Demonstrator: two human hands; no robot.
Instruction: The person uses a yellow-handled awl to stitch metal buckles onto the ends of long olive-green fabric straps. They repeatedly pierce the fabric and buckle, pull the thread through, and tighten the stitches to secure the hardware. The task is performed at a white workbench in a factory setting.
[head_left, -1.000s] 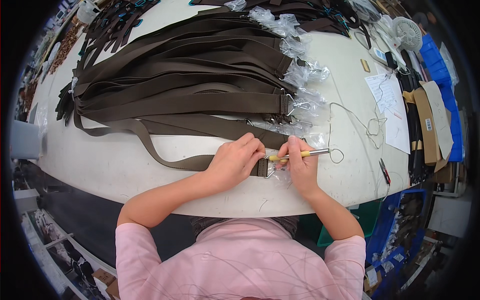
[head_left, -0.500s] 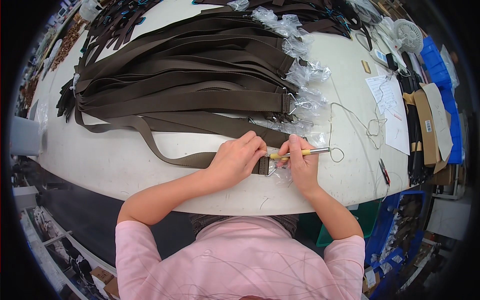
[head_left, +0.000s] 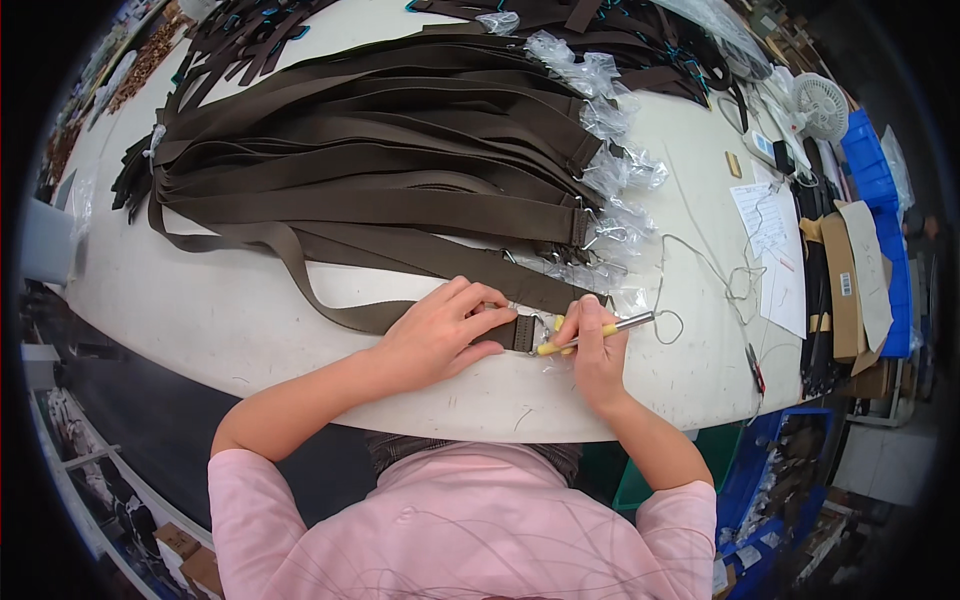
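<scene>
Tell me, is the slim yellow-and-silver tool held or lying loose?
Held: the bare right hand grips the slim yellow-and-silver tool, its silver end jutting out.

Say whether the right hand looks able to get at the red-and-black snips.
Probably yes: only white tabletop shows between the right hand and the snips, though the pen-like tool it holds would likely need putting down first.

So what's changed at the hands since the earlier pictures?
The left hand has opened from its pinch at the strap end and drawn slightly left, its thumb now spread apart. The right hand has tilted the yellow-ended tool, swinging its yellow end toward the person. The right hand's hold and the strap pile stayed as they were.
</scene>
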